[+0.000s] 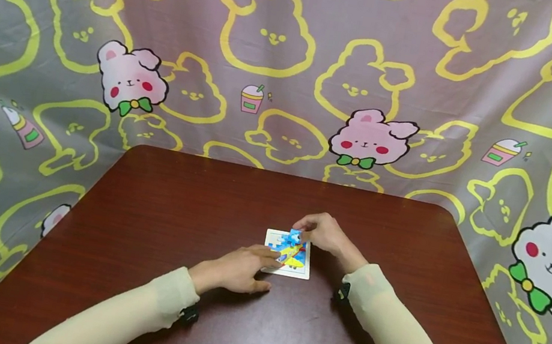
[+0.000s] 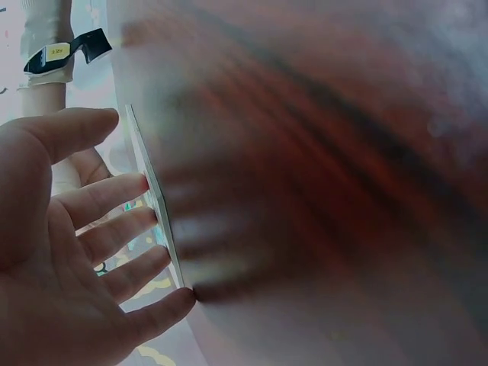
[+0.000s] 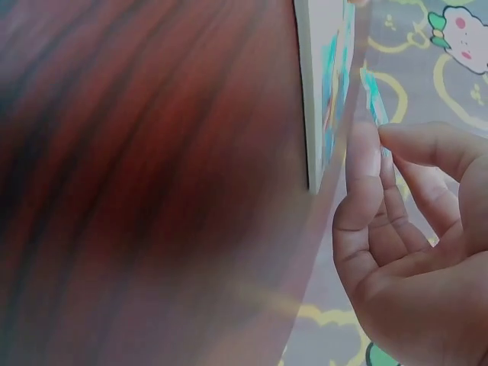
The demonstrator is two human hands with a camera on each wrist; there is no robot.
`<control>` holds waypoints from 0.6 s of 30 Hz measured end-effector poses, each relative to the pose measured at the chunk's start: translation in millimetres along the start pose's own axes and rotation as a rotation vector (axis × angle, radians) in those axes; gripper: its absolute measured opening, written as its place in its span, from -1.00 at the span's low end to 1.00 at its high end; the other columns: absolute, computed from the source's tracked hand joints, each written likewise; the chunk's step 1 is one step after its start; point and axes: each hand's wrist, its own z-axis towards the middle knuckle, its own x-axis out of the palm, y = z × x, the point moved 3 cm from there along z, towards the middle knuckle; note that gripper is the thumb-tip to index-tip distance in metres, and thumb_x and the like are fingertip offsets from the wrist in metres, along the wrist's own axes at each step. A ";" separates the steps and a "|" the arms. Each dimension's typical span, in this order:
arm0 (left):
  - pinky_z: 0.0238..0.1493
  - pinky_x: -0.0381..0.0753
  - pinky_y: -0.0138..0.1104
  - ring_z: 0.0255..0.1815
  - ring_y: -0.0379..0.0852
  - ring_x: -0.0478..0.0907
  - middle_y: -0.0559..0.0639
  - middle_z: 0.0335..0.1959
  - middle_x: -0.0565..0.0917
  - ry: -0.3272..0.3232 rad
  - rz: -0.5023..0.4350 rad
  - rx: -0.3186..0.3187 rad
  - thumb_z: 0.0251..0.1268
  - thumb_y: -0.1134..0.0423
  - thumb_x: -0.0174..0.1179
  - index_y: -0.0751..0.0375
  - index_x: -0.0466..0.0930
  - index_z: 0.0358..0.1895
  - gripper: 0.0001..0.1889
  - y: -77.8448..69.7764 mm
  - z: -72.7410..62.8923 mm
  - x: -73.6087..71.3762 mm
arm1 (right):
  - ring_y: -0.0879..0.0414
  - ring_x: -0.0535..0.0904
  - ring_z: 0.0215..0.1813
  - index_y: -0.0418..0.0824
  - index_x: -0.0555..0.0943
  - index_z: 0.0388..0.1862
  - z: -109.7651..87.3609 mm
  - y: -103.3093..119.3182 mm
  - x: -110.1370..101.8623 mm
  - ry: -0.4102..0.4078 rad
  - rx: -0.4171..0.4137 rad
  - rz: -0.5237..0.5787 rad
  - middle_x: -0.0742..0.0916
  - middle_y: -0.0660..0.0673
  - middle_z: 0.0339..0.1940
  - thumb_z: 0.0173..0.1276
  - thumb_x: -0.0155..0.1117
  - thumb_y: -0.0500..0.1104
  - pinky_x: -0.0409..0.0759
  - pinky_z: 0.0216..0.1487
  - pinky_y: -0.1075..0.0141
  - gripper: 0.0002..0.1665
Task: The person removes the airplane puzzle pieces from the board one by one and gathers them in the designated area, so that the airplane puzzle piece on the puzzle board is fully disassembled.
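Observation:
A small jigsaw puzzle in a white-bordered tray (image 1: 308, 268) lies on the table, its picture blue with a yellow shape. My left hand (image 1: 240, 266) rests its outstretched fingers over the puzzle's left side; the left wrist view shows those fingers (image 2: 126, 236) spread along the tray edge (image 2: 156, 194). Between thumb and fingertips, my right hand (image 1: 327, 232) pinches a blue puzzle piece (image 1: 295, 236) above the back part of the puzzle. In the right wrist view that piece (image 3: 374, 99) stands edge-on, raised off the tray (image 3: 307, 99).
The dark red-brown table (image 1: 183, 199) extends around the puzzle on every side. A patterned cloth (image 1: 288, 101) with rabbit faces hangs behind and along both sides. Black wrist devices (image 1: 188, 315) sit under the sleeve cuffs.

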 end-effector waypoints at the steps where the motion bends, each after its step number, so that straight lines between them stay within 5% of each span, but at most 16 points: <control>1: 0.43 0.39 0.06 0.52 0.10 0.30 0.01 0.47 0.43 -0.003 -0.001 0.002 0.33 0.01 0.24 0.06 0.52 0.36 -0.45 -0.3 -0.3 -0.2 | 0.13 0.61 -0.27 -0.09 0.80 -0.21 -1.2 -1.3 -1.8 -0.002 0.009 0.007 0.81 -0.04 -0.29 0.16 0.41 -0.34 0.58 -0.32 0.33 -0.76; 10: 0.43 0.39 0.04 0.51 0.11 0.32 0.04 0.45 0.46 -0.025 0.001 0.010 0.31 0.02 0.25 0.09 0.54 0.32 -0.46 0.4 0.4 1.0 | -0.04 0.66 -0.44 -0.19 0.77 -0.17 -9.5 -15.9 -16.9 -0.004 0.047 0.084 0.79 -0.12 -0.37 0.17 0.36 -0.39 0.65 -0.36 0.17 -0.75; 18: 0.45 0.37 0.01 0.51 0.12 0.32 0.05 0.45 0.45 -0.027 -0.004 0.024 0.31 0.01 0.25 0.07 0.56 0.31 -0.48 -0.6 -1.1 -0.4 | 0.03 0.63 -0.46 -0.22 0.76 -0.16 -13.9 -32.0 -27.3 0.007 0.070 0.072 0.76 -0.13 -0.42 0.19 0.33 -0.38 0.63 -0.41 0.23 -0.76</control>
